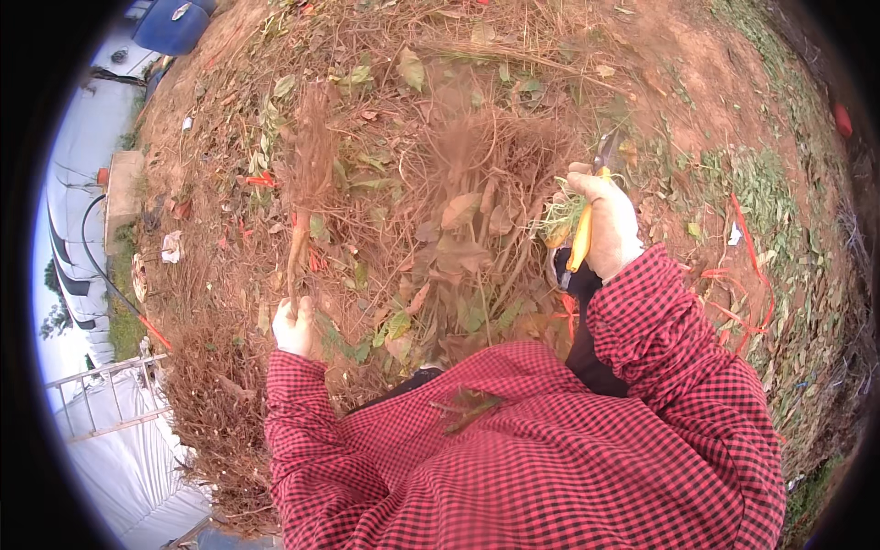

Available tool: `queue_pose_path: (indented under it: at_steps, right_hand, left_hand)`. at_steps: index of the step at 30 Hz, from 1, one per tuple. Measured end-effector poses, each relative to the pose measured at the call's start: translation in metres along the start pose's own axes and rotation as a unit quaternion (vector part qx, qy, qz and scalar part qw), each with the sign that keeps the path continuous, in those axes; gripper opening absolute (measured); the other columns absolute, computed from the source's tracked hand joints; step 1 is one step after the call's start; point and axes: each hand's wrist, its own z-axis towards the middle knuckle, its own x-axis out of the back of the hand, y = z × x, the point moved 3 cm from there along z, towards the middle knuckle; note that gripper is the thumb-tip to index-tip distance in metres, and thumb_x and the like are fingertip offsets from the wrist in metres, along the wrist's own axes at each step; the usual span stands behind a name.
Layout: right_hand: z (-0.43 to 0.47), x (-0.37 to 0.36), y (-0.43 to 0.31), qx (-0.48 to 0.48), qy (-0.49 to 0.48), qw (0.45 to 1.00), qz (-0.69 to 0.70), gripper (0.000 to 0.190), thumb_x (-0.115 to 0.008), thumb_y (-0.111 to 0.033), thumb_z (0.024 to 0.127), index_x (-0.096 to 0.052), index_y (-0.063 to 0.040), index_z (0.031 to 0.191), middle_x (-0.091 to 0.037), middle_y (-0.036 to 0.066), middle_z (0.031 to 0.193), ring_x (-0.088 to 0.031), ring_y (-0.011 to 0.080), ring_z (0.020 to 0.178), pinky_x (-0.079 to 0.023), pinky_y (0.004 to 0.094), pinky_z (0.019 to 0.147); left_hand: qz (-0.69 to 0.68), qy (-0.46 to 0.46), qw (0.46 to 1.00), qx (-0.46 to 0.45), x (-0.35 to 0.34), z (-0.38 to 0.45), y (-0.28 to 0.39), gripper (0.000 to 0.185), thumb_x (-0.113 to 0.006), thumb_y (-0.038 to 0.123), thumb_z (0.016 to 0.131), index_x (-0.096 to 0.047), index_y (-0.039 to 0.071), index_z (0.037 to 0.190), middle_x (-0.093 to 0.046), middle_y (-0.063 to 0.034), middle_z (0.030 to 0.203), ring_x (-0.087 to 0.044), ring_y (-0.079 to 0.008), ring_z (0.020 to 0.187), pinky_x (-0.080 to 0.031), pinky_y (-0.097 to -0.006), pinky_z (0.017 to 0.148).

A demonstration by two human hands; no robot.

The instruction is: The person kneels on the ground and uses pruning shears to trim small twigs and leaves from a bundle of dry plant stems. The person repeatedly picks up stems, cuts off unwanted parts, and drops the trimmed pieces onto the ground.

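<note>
My left hand (293, 326), in a pale glove, grips the lower end of a woody plant stem (298, 244); its mass of fine brown roots points away from me. My right hand (608, 216), also gloved, is closed around yellow-handled pruning shears (581, 237), blades pointing away. Thin green strands (562, 214) are bunched beside that hand; whether it holds them too, I cannot tell. Between my hands lies a heap of rooted stems (509, 179) with dry leaves. A bit of leafy stem (473, 412) rests on my checked shirt.
A dense pile of brown roots (213, 412) stands at the lower left, near a ladder (110, 399) and white sheeting. Red plastic strips (756, 275) lie on the ground at right. A blue barrel (172, 26) is at the upper left, with a black hose (103, 265) below it.
</note>
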Motion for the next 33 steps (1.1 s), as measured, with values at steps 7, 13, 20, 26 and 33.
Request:
queue_pose_path:
  at_steps: [7,13,20,26,33]
  right_hand:
    - [-0.014,-0.024,0.002,-0.031,-0.012,0.997,-0.07,0.034,-0.066,-0.012,0.08,-0.052,-0.002,0.109,-0.053,0.005,0.097,-0.051,0.0163,0.091,-0.041,0.0299,0.085]
    - [-0.012,-0.028,0.002,-0.056,-0.012,0.995,-0.079,0.038,-0.064,-0.011,0.08,-0.05,-0.002,0.114,-0.053,0.006,0.101,-0.051,0.0159,0.093,-0.041,0.03,0.085]
    - [-0.007,-0.03,0.01,-0.083,-0.042,0.992,-0.084,0.043,-0.064,-0.013,0.08,-0.047,-0.001,0.117,-0.053,0.005,0.097,-0.051,0.0136,0.09,-0.041,0.0286,0.084]
    - [-0.009,-0.03,0.008,-0.068,-0.051,0.991,-0.105,0.044,-0.065,-0.015,0.08,-0.047,-0.001,0.118,-0.053,0.006,0.098,-0.051,0.0137,0.091,-0.041,0.0285,0.084]
    - [-0.018,-0.022,0.004,-0.066,-0.051,0.994,-0.078,0.044,-0.065,-0.013,0.079,-0.047,-0.001,0.117,-0.055,0.007,0.098,-0.052,0.0149,0.092,-0.041,0.029,0.084]
  left_hand:
    - [0.392,-0.338,0.853,0.065,-0.224,0.023,0.066,0.057,-0.055,0.048,0.087,-0.05,0.01,0.13,-0.046,-0.0196,0.134,-0.052,-0.0316,0.118,-0.043,-0.0437,0.097]
    - [0.283,-0.159,0.946,0.022,-0.283,0.089,0.138,0.082,-0.064,0.049,0.078,-0.032,0.006,0.14,-0.029,-0.0179,0.147,-0.025,-0.0314,0.138,-0.016,-0.0468,0.114]
    - [0.087,-0.159,0.948,0.261,-0.336,0.141,0.136,0.11,-0.082,0.026,0.069,-0.006,0.013,0.148,-0.028,-0.019,0.145,-0.042,-0.0331,0.128,-0.041,-0.0469,0.104]
    - [0.018,-0.177,0.935,0.308,-0.333,0.107,0.13,0.098,-0.08,0.02,0.071,-0.018,0.003,0.146,-0.036,-0.0203,0.144,-0.039,-0.0341,0.131,-0.032,-0.0473,0.109]
    - [-0.416,-0.307,0.832,0.2,-0.289,0.061,0.141,0.082,-0.072,-0.003,0.076,-0.024,-0.004,0.142,-0.055,-0.0187,0.125,-0.056,-0.0265,0.113,-0.047,-0.036,0.093]
